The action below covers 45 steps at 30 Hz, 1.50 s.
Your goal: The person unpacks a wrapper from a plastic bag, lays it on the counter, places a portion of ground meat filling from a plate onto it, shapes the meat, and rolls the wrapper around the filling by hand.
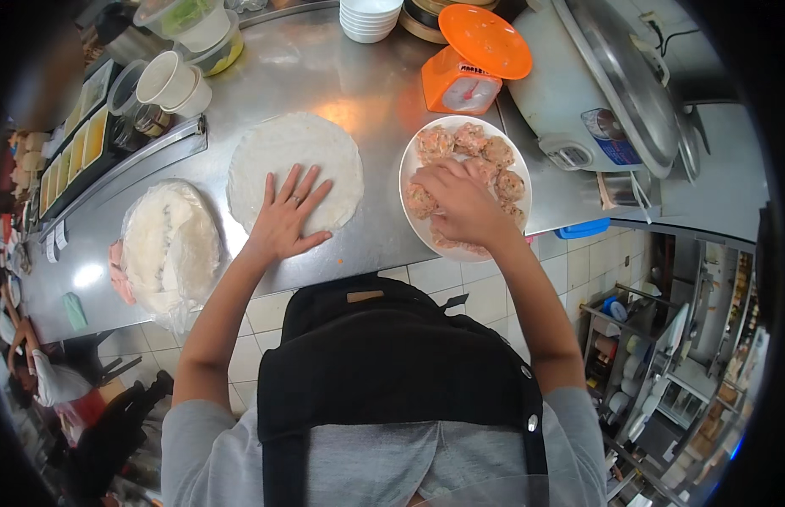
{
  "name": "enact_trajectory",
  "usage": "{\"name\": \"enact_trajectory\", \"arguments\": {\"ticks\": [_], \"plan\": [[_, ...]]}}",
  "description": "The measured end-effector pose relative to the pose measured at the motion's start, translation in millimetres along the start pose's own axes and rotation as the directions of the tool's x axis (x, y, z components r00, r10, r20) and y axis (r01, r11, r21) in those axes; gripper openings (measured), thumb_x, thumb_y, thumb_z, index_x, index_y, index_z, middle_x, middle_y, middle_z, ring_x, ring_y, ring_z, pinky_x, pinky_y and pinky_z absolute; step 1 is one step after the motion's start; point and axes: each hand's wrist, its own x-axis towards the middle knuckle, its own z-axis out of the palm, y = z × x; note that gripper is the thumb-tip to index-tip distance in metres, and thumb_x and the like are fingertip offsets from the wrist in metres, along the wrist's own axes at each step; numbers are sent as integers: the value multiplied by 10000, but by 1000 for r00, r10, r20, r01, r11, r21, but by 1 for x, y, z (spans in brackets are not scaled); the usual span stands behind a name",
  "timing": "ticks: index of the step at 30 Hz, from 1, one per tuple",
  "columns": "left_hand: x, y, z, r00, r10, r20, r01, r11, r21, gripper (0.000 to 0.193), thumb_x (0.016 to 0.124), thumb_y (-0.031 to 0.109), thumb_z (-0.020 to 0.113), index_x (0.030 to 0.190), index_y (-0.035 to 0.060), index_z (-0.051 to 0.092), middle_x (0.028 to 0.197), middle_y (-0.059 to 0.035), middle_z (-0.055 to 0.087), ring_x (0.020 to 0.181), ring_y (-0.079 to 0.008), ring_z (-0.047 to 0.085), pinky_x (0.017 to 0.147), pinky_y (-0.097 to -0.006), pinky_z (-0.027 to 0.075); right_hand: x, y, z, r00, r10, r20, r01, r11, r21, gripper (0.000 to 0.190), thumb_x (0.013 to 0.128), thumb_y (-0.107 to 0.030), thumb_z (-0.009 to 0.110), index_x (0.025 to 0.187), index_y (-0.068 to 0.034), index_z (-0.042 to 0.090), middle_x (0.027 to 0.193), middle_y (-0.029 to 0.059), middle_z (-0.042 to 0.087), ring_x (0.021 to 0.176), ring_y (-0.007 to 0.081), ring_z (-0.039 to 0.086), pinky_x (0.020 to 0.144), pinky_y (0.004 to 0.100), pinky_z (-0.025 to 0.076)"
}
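Note:
My left hand (288,218) lies palm down, fingers spread, on the near part of a round white sheet (291,142), which looks like flat dough or a wrapper stack. Over a white oval plate (410,232) of raw minced-meat balls (472,138), my right hand (462,199) reaches down with bent fingers. Its fingertips and thumb are beside a meatball (420,201) at the plate's left; whether they grip it is partly hidden. To the left of my left hand, a round pale stack (164,241) sits in clear plastic wrap.
An orange kitchen scale (462,85) and a large lidded cooker (557,108) stand beyond the plate. White bowls (369,22) are stacked at the back. Plastic tubs (167,79) and sauce trays (79,149) line the left. A person (60,380) is at far lower left.

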Motion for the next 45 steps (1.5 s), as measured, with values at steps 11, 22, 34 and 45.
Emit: {"name": "enact_trajectory", "arguments": {"ticks": [11, 22, 34, 45], "plan": [[12, 22, 14, 986, -155, -67, 158, 986, 56, 832, 857, 667, 504, 1539, 236, 304, 1622, -86, 220, 1492, -355, 169, 1136, -693, 85, 31, 22, 26, 942, -59, 331, 155, 950, -271, 548, 649, -23, 757, 1147, -78, 533, 912, 102, 666, 1107, 282, 554, 966, 428, 345], [-61, -7, -19, 910, -372, -184, 307, 901, -307, 621, 906, 375, 606, 1460, 142, 450, 1605, -119, 266, 1498, -390, 134, 1165, -628, 110, 27, 12, 2, 942, -28, 335, -22, 989, 143, 442, 669, -11, 697, 1072, -64, 523, 861, 147, 656, 889, 328, 645, 933, 415, 380], [-77, -64, -35, 798, -565, -212, 99, 469, -877, 491, 775, 58, 614, 1265, 32, 588, 1334, -187, 590, 1231, -350, 562, 1058, -376, 415, 143, -87, 109, 997, -72, -20, 75, 950, 304, 549, 721, -16, 691, 1226, -80, 484, 1098, 150, 615, 1014, 330, 621, 867, 410, 502], [-22, -47, -13, 932, -315, -181, 34, 571, -820, 459, 780, 99, 768, 1216, 23, 647, 1240, -188, 644, 1155, -363, 613, 1053, -385, 453, 120, -97, 154, 913, -29, -408, 188, 915, 356, 352, 802, 0, 691, 1151, -41, 686, 1208, 170, 654, 1072, 332, 650, 924, 359, 534]]}}
